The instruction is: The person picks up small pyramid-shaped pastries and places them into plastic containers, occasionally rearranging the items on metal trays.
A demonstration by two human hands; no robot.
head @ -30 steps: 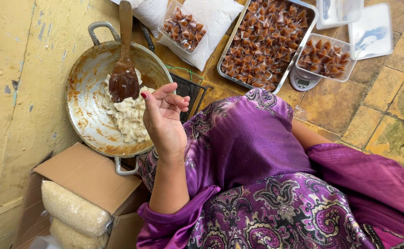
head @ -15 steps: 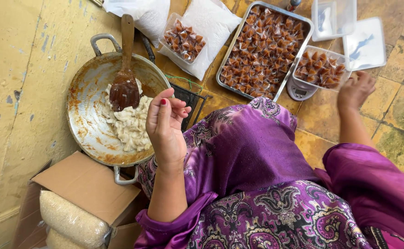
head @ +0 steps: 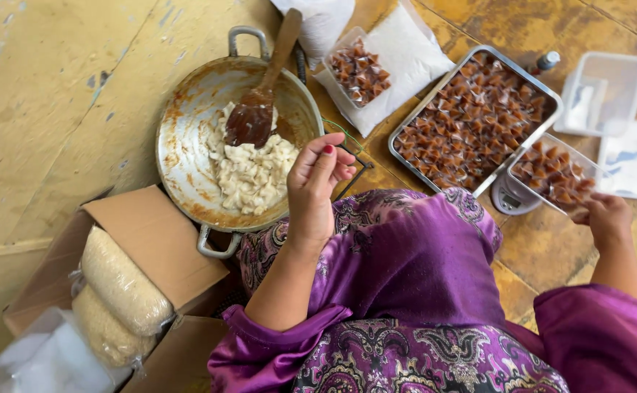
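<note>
My right hand (head: 608, 218) had slid down to the near edge of the clear box (head: 560, 175) of brown sweets, fingers curled on its rim. My left hand (head: 317, 182) stayed up by the pan (head: 180, 131) of white lumps, fingertips pinched together; what they held was hidden.

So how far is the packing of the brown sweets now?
Done: one clear plastic box is filled. In hand: the right hand touches a second clear box, partly filled, on a small scale. Left: the metal tray is nearly full.
</note>
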